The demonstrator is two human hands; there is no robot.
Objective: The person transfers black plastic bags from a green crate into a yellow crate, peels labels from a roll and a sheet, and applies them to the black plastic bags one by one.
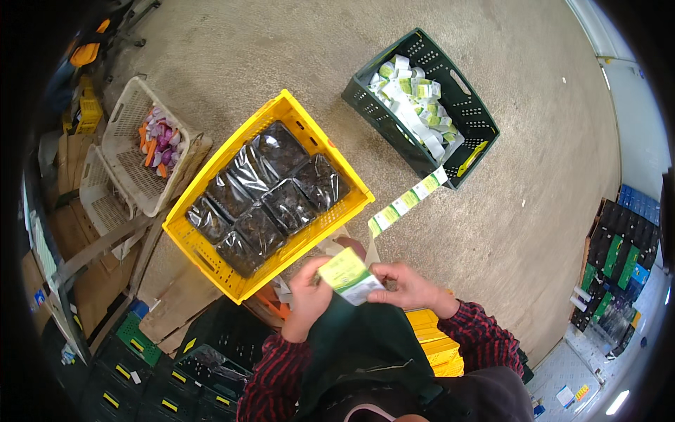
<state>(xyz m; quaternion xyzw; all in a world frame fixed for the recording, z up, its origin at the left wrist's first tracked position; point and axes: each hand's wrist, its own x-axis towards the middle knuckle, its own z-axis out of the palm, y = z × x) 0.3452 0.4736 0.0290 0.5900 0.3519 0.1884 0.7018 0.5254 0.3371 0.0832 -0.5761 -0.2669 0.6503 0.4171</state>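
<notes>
Between my two hands is a yellow, green and white printed label [348, 277]. My left hand [308, 295] holds its left edge, while my right hand [403, 285] grips the lower right side. Beyond my hands, a strip of similar labels [406, 203] stretches up to a dark green plastic crate [385, 113], where a tangled heap of label strips [416, 105] lies. Just past my left hand stands a yellow plastic crate [208, 264], packed with several dark, film-wrapped packages [287, 205] whose contents I cannot make out.
White plastic baskets [126, 124] stand at the left, one holding purple onions and carrot pieces [161, 140]. Dark crates with yellow tabs [124, 372] are stacked at lower left. Yellow crates [435, 343] sit beside my right forearm. Black, green and blue crates [614, 253] line the right.
</notes>
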